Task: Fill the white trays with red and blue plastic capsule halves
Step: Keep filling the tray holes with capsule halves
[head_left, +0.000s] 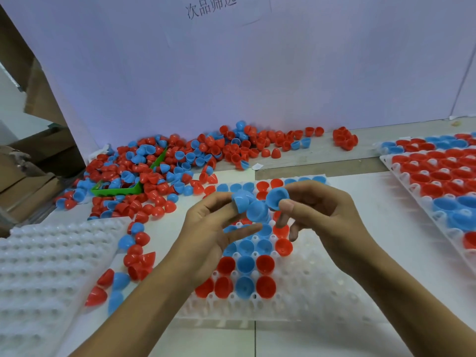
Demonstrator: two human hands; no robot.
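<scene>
both forearms reach in from the near edge and meet above the centre white tray, partly filled with red and blue halves. far left, the loose pile of capsule halves spreads along the wall. the left hand is palm-up, thumb and fingers curled, pinching a blue half with another blue half nested below. the right hand pinches a third blue half at its rim, its other fingers loosely bent.
</scene>
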